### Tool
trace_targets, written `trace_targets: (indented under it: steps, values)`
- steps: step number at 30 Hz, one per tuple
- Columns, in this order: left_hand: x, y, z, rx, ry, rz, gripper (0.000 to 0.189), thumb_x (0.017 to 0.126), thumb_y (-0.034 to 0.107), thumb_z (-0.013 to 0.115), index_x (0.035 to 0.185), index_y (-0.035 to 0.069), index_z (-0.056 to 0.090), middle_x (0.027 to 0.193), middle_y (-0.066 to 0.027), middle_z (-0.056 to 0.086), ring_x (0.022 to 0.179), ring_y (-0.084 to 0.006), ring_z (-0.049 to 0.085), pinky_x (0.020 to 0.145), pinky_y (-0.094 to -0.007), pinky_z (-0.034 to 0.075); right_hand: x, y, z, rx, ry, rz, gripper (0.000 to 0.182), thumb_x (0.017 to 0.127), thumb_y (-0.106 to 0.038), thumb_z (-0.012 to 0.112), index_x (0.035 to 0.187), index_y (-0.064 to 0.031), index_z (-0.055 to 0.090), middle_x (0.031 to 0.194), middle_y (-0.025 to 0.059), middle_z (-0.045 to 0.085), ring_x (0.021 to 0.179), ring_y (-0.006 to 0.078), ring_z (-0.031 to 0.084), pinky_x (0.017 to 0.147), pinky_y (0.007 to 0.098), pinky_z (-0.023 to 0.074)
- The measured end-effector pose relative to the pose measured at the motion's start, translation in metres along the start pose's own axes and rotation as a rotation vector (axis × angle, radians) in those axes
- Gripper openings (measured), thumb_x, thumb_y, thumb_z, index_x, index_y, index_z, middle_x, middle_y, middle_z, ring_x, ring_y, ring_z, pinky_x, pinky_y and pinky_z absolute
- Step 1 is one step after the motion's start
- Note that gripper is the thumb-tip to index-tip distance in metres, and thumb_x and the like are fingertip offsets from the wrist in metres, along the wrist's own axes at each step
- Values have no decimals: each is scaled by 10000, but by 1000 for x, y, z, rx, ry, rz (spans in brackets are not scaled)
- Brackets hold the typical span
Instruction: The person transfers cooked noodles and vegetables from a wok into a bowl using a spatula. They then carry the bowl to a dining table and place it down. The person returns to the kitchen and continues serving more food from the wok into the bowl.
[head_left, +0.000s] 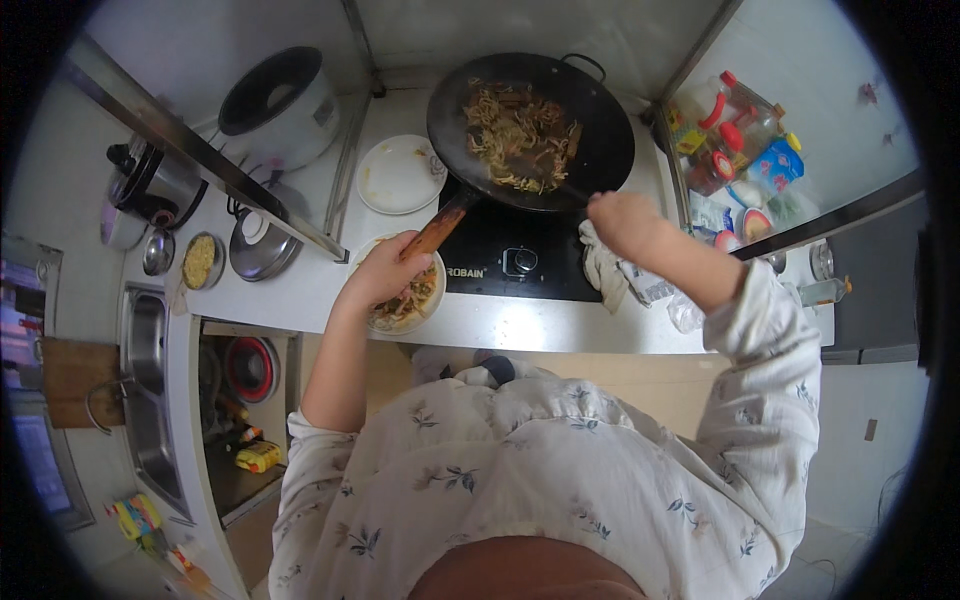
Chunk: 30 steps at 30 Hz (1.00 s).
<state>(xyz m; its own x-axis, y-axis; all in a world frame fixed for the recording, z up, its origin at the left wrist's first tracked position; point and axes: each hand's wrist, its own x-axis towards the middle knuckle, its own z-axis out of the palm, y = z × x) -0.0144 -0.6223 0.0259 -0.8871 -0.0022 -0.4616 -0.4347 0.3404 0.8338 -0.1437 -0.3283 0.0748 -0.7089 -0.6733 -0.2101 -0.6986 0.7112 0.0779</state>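
Note:
My left hand (390, 274) grips the charred wooden handle (436, 231) of a black wok (604, 142) on an induction cooktop (517, 255). Fried noodles with brown strips and bits of vegetable (521, 135) lie in the wok. At the wok's near right rim, my right hand (622, 217) is closed on a thin dark cooking utensil (576, 193); its working end cannot be made out among the food. Beneath my left hand is a plate of noodles (409, 311), partly covered by the hand. A white plate with sauce stains (397, 176) sits left of the wok.
Metal-framed panels (217, 176) flank the cooktop. A crumpled cloth (600, 266) lies at its right. Seasoning jars and packets (735, 157) crowd beyond the right panel. At left stand a large pot (281, 105), a lidded pan (262, 244), a bowl of yellow food (201, 260) and a sink (146, 345).

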Motion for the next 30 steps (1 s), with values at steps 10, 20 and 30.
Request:
trace_targets:
  steps: [10,20,30]
  values:
    - [-2,4,-1,-10,-17,24,405,807,193,543,1149,-1,448,747,-58,563,468,-85,459,442,-222,401,33,23,-17,98,114,136,126,694,-37,491,754,-15,600,829,156,618,808,327,597,685,389,483]
    - [-3,2,2,-32,11,34,313,825,152,511,1098,4,470,692,7,478,473,-59,417,430,-189,373,5,0,-3,51,52,6,99,702,-62,506,719,-38,601,795,143,612,760,297,604,645,368,490]
    - [1,-4,-1,-14,-35,35,408,811,196,533,1158,0,443,757,-40,550,485,-77,456,450,-206,396,60,36,-45,61,-60,235,197,735,-97,514,889,-40,621,931,174,605,892,303,586,724,372,490]
